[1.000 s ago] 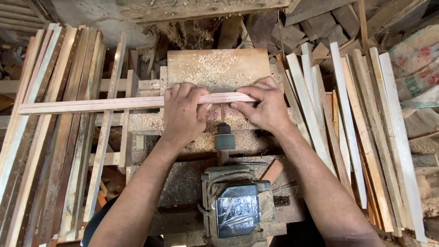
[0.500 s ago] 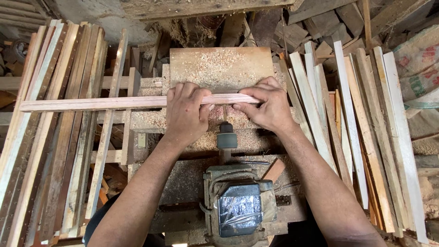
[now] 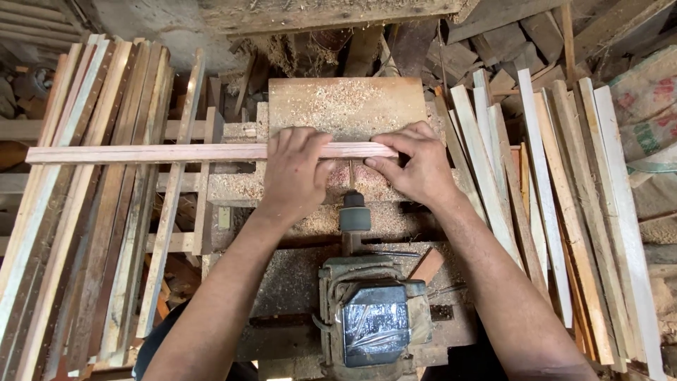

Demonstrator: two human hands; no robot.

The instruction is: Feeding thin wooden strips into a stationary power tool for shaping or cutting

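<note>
Both hands, left (image 3: pixel 295 169) & right (image 3: pixel 417 168), clamp the wood strip (image 3: pixel 155 152) on the sawdusty counter (image 3: pixel 345 102); your fingertips sit near the spindle (image 3: pixel 354 215) — a slip could catch them.

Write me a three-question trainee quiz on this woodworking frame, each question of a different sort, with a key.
1. True or false: both hands rest on the long wooden strip.
2. Multiple choice: the strip lies (A) crosswise on the sawdust-covered board, (B) upright against a wall, (C) on the floor.
3. Short answer: what machine sits below the hands, between the forearms?

Key:
1. True: the left hand presses down on it and the right hand pinches its right end.
2. A.
3. A grey electric motor, its shaft pointing up toward the strip.
</note>
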